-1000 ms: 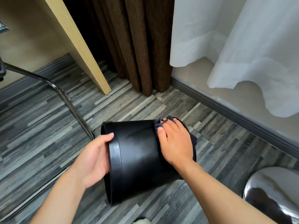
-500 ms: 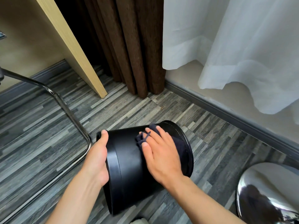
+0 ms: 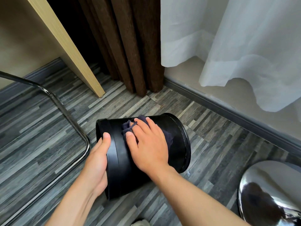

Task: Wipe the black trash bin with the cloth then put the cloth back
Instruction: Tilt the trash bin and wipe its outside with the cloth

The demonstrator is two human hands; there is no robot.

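Observation:
The black trash bin lies on its side over the grey plank floor, its rim to the left and its base to the right. My left hand grips the rim end, thumb over the black band. My right hand lies flat on the bin's upper wall and presses a dark navy cloth against it. Most of the cloth is hidden under the palm; a bunched edge shows past my fingertips, and a dark strip shows right of my hand.
A chrome chair frame curves along the floor to the left. A wooden desk panel and brown curtains stand behind. White sheer curtains hang at the right wall, and a shiny chrome base sits at lower right.
My right hand has slid the cloth leftward along the bin wall, from the base end toward the rim. The bin's base has swung more into view, and my left hand's grip on the rim has shifted.

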